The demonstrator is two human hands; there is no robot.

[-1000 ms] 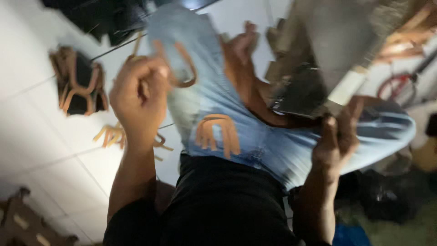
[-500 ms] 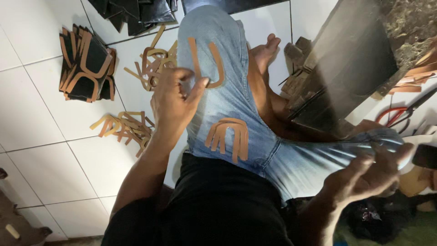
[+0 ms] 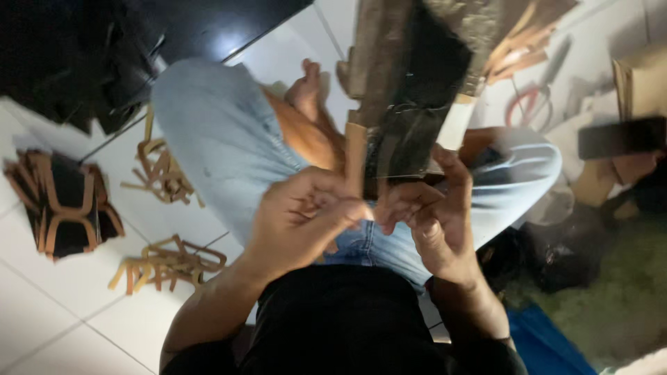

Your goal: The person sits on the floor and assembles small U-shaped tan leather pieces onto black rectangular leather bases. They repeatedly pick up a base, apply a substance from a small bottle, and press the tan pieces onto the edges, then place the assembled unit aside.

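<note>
Head view. Since the frame half a second earlier, the left hand (image 3: 302, 222) had come off the thigh and the right hand (image 3: 431, 219) had risen from the far knee; both had met over the lap, and the camera had swung so that the dark slab (image 3: 410, 90) filled the upper middle.

The left hand's grip was curled, fingertips pinched on the lower end of a tan strip (image 3: 355, 156). The strip stood nearly upright in the picture, its long axis running from the fingers up along the left edge of the slab; whether it touched that edge could not be told. The right hand's fingers bent toward the same spot from the other side, touching or almost touching the left fingertips, the thumb raised against the slab's lower edge. Whether this hand held anything was not shown. The left hand was the nearer to the strip, which lay directly above its grip.

The person sat on a white tiled floor (image 3: 55, 298) in pale blue jeans (image 3: 215, 146), one bare foot (image 3: 306, 87) near the slab. Left of the leg lay two loose heaps of tan strips (image 3: 167, 260) and a stack of black pieces edged in tan (image 3: 62, 201). At upper right, blurred, were red-handled scissors (image 3: 531, 101) and a cardboard box (image 3: 639, 83).
</note>
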